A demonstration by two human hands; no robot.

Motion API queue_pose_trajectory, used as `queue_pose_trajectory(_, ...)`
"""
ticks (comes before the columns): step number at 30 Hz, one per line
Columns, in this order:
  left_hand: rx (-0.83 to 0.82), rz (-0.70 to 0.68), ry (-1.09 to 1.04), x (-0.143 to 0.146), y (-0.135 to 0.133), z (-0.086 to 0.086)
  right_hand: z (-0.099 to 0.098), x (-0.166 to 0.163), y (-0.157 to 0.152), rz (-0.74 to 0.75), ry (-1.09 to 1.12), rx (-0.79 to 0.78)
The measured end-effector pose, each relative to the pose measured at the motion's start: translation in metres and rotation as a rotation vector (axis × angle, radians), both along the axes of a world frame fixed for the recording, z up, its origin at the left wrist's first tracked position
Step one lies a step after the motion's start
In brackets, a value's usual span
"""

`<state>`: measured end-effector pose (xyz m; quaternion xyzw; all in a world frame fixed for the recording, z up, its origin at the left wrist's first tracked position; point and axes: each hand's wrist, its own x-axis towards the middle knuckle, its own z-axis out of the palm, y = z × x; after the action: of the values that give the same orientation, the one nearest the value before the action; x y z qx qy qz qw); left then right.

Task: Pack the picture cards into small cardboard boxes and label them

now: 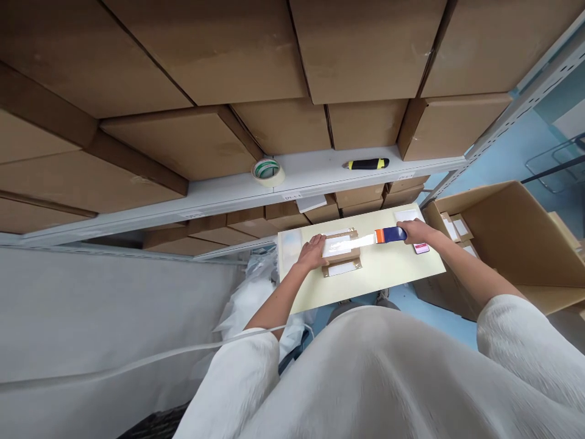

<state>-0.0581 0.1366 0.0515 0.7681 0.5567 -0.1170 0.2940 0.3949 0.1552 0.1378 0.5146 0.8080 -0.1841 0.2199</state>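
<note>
A small brown cardboard box (342,261) lies on a pale yellow board (388,274). My left hand (312,252) presses flat on the box's left side, fingers spread. My right hand (417,231) is closed around the blue and orange tape dispenser (389,235). A strip of clear tape (351,242) runs from the dispenser across the box top. A small pink object (421,248) lies under my right wrist. A white sheet (406,214) rests at the board's far right corner.
A grey metal shelf (315,171) carries a roll of tape (267,171) and a black and yellow utility knife (367,164), with stacked cardboard boxes (192,73) above. An open large carton (512,238) with small packets stands at right. Plastic wrap (249,292) lies at left.
</note>
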Motion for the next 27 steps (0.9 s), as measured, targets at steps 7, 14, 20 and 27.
queue_pose_trajectory(7, 0.012, 0.009, -0.047, 0.0, 0.001, -0.007, -0.022, -0.025, -0.001, -0.068, -0.074, -0.015)
queue_pose_trajectory(14, 0.001, 0.018, -0.069, -0.001, 0.002, -0.011, -0.04, -0.077, 0.006, -0.071, -0.141, -0.047)
queue_pose_trajectory(20, -0.011, 0.027, -0.083, -0.001, 0.0, -0.009, -0.044, -0.117, 0.024, -0.022, -0.209, -0.078)
queue_pose_trajectory(27, 0.005, 0.029, -0.1, 0.002, -0.002, -0.008, -0.04, -0.139, 0.045, -0.024, -0.236, -0.134)
